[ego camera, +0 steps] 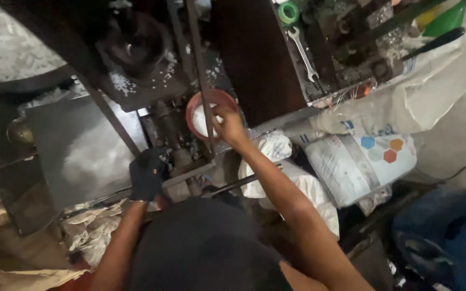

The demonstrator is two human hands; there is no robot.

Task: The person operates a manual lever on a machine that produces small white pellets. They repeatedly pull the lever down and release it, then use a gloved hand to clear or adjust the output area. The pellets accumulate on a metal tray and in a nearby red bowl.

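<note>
Dark rounded cloth-covered shape (203, 248), nearest the lens, fills the lower centre, and both bare forearms reach out from either side of it toward a grimy dark metal machine (173, 145). Left hand (148, 173), in a dark glove, is closed around a part of the machine's frame just beside a grey slanted metal plate (76, 145), a grip that seems to steady the body over the work. Right hand (228, 125) is stretched further out, its fingers (221, 114) bunched together and dipped at the near rim of a round reddish bowl (210, 112) holding white granules; whether they pinch any grains cannot be told. That bowl sits on the machine within arm's reach, seemingly so the granules can be fed by hand. Loose white pellets (120, 81) lie scattered beyond the fingers around a dark round housing. Off to the right of the fingers, a silver open-ended spanner (303, 54) and a green tape roll (288, 12) rest on a cluttered tray, while white woven sacks (351, 161) slump below the forearm
</note>
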